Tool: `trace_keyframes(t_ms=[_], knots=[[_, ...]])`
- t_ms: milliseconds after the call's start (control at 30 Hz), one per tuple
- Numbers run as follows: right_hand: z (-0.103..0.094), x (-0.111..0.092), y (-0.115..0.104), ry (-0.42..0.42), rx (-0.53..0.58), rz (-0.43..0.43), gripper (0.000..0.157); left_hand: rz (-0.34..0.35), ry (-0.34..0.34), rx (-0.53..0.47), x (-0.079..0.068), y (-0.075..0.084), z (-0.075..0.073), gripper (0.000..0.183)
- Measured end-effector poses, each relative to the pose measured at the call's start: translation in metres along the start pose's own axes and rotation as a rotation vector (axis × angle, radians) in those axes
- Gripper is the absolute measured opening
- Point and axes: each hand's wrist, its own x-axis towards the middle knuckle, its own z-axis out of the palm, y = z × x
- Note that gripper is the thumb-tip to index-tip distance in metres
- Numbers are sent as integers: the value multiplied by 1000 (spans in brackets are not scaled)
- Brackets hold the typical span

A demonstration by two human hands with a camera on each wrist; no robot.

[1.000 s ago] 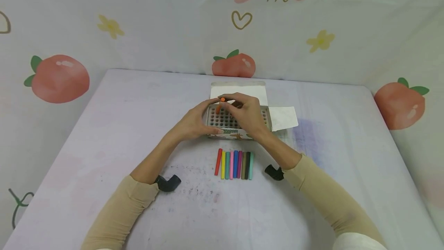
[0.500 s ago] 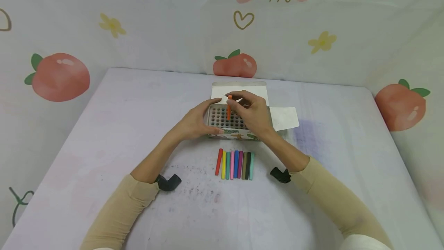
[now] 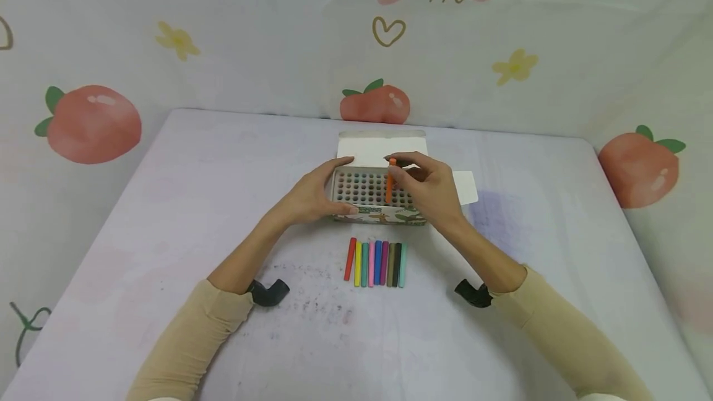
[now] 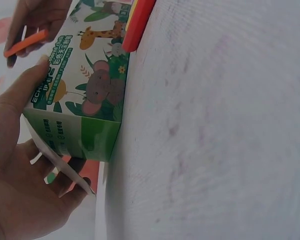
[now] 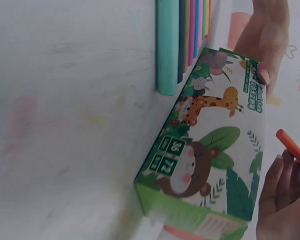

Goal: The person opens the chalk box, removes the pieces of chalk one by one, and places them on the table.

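My right hand pinches an orange chalk stick upright between thumb and fingertips, over the front part of the holed top of a chalk box. The left hand grips the box's left end, thumb at the front top edge; in the left wrist view its other fingers wrap behind a white flap. Cartoon animals on green and white cover the box front, seen in the right wrist view beside the orange stick. Many round holes fill the box top, and the right hand hides its right end.
In front of the box lies a row of several chalk sticks, from a red stick through a blue stick to a mint stick. White lid flaps stand open at the back and right. Chalk smudges mark the white cloth.
The right hand has moved right and slightly toward the front across the box top, carrying the orange chalk stick, now more upright. The left hand stays on the box.
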Motion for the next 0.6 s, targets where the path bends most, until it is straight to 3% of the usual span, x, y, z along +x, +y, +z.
trace_keyframes(t_ms=[600], knots=[[-28, -30, 0, -13, -12, 109, 26, 3, -3, -16, -1, -1, -1, 99]])
